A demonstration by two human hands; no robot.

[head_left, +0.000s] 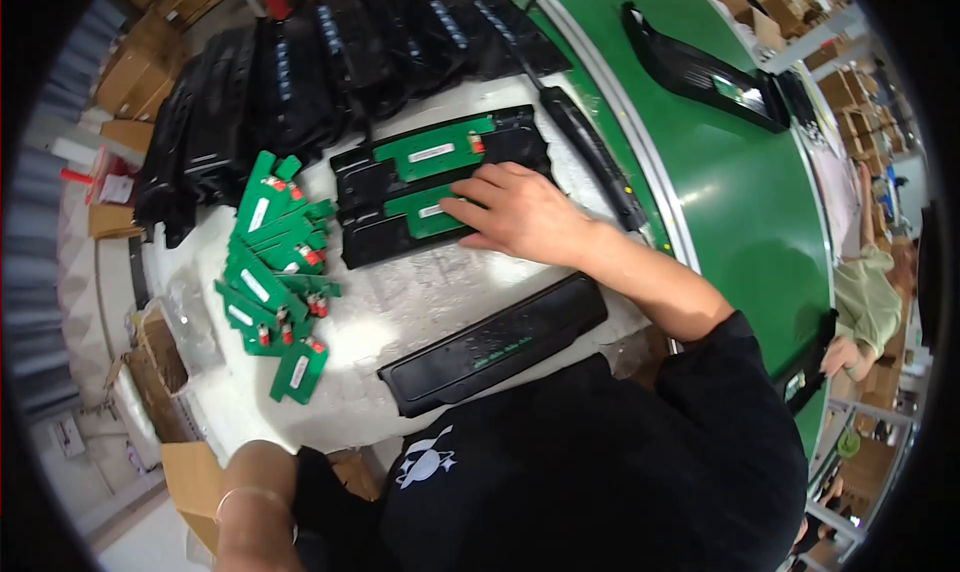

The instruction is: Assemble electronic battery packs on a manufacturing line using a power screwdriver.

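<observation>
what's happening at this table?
A person's right hand has its fingers on a green circuit board set on black casing; whether they grip it isn't clear. The left hand is out of view. A second board sits just beyond. Loose green boards lie piled to the left, and a separate black panel lies nearer the person.

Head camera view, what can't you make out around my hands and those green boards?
All in the head view:
Left hand: cut off by the lower edge; only the left forearm shows.
Right hand: its back hides whether its grip holds or merely touches the lower green board.
That board's right end: covered by the right hand.
Green board pile: overlap hides the exact count.
</observation>
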